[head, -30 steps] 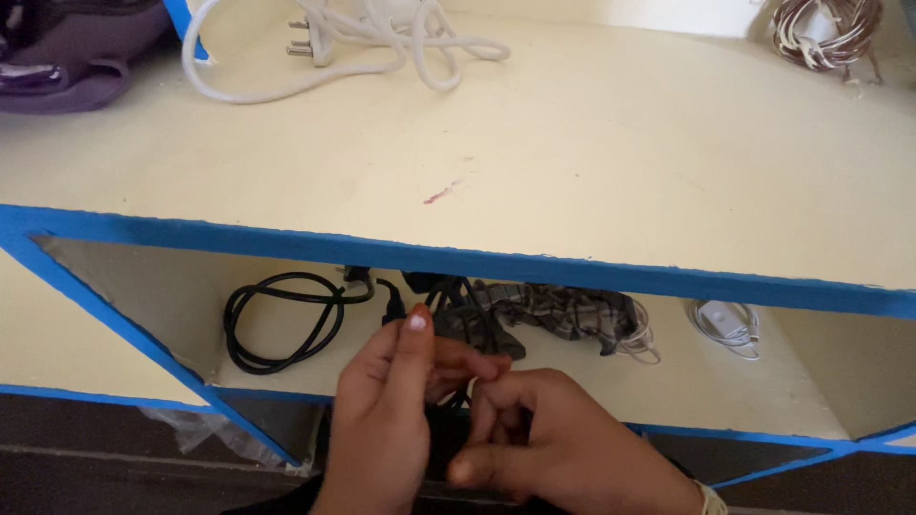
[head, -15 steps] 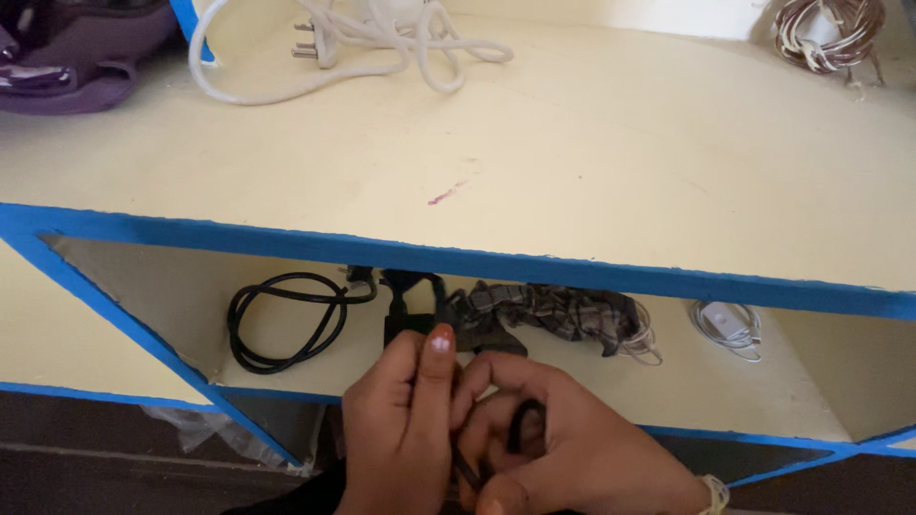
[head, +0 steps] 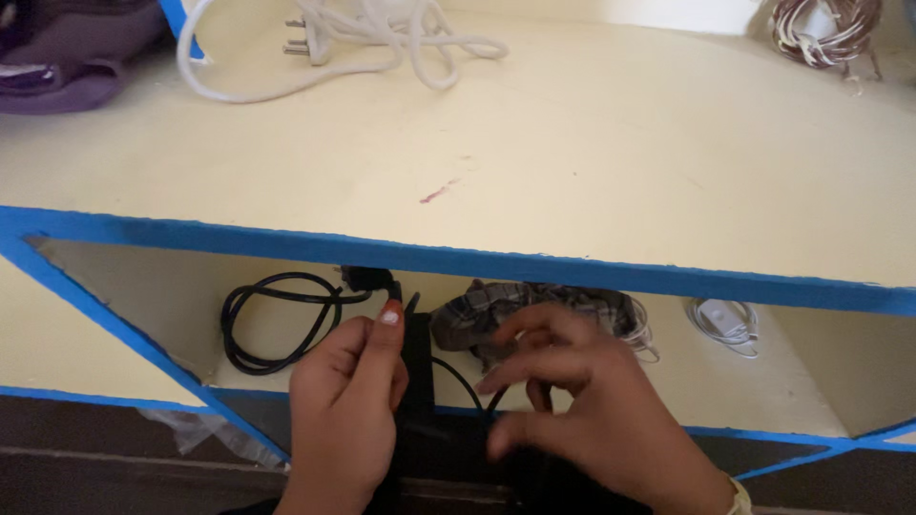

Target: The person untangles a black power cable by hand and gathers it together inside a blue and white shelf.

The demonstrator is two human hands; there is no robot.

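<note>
Compared with a moment ago, I see the right hand (head: 572,391) has opened, its fingers spread and touching the thin black cord (head: 458,374), while the left hand (head: 348,391) grips the black adapter block (head: 416,358). Inside the cream shelf compartment with blue edges (head: 572,275), a coiled black cable (head: 277,319) lies at 9 o'clock of the hands, a checked cloth (head: 534,307) at 12, a white cable (head: 727,326) at 2.

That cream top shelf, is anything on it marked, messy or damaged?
Yes. A small reddish smear sits near the middle of the shelf top, standing out against the plain cream paint. The blue edge looks rough and unevenly painted. At the back, a white cord lies in a loose tangle.
</note>
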